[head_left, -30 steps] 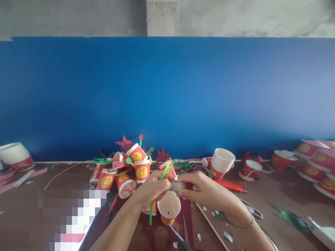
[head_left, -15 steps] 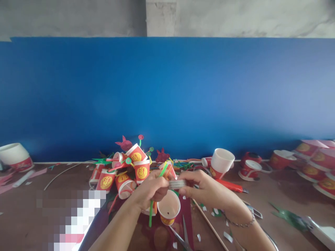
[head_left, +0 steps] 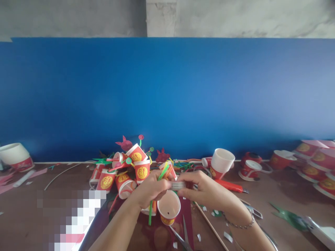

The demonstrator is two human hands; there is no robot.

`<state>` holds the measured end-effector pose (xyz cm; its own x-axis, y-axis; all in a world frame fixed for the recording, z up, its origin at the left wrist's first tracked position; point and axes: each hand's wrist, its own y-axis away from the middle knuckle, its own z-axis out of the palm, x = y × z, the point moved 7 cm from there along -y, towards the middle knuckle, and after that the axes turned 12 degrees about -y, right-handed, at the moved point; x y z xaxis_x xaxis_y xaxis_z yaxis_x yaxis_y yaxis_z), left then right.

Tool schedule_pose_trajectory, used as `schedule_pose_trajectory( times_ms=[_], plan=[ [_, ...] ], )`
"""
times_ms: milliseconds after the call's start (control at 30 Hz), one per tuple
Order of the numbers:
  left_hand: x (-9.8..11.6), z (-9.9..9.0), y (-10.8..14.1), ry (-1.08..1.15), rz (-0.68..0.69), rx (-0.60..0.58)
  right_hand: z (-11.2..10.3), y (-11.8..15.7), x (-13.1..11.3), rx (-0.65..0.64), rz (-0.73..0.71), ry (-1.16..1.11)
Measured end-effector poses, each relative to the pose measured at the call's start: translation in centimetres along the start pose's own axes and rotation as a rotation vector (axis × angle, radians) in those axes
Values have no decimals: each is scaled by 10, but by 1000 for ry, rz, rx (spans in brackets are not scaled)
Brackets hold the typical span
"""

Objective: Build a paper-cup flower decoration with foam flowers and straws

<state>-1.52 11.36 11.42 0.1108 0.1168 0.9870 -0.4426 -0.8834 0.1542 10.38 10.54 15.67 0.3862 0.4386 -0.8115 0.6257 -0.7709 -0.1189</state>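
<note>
Fingers of my left hand (head_left: 154, 188) are closed around a green straw-like strip (head_left: 150, 212) and orange strips. My right hand (head_left: 200, 186) pinches a small whitish roll (head_left: 178, 185), blurred, which the left fingertips also touch. Just below the fingers stands an open paper cup (head_left: 169, 207) with a small dark mark inside. Scissors (head_left: 183, 237) lie beside it on a dark red sheet (head_left: 188, 223). To the left is a pile of red paper cups (head_left: 142, 171) with green and red cut-outs.
Stacked white cups (head_left: 222, 160) stand behind my right hand, near a red cutter (head_left: 230, 186). A thin stick (head_left: 210, 225) and paper scraps lie in front. Green-tipped pliers (head_left: 291, 218) and more red cups (head_left: 320, 160) are at right. A blue panel (head_left: 167, 97) rises behind.
The small roll has shifted very slightly right between my fingers, and the left fingertips have moved a little right. The green strip has tilted slightly. Everything else looks the same.
</note>
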Motion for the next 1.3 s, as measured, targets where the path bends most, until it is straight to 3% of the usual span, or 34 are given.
schedule_pose_trajectory(
  times_ms=[167,467,567,800,967,1300],
  plan=[
    [3,-3,1,-65,17,62,3,-2,1,-1,-14,11],
    [0,-4,1,14,11,45,1,-5,-2,79,-35,21],
    [0,-4,4,-61,2,15,1,-5,-1,98,-34,80],
    [4,-3,2,-258,24,111,3,-5,-7,175,-52,297],
    [0,-3,0,-203,6,113,1,-2,-2,142,-11,195],
    [-2,2,0,47,-27,-51,-4,-3,4,91,-33,-36]
  ],
)
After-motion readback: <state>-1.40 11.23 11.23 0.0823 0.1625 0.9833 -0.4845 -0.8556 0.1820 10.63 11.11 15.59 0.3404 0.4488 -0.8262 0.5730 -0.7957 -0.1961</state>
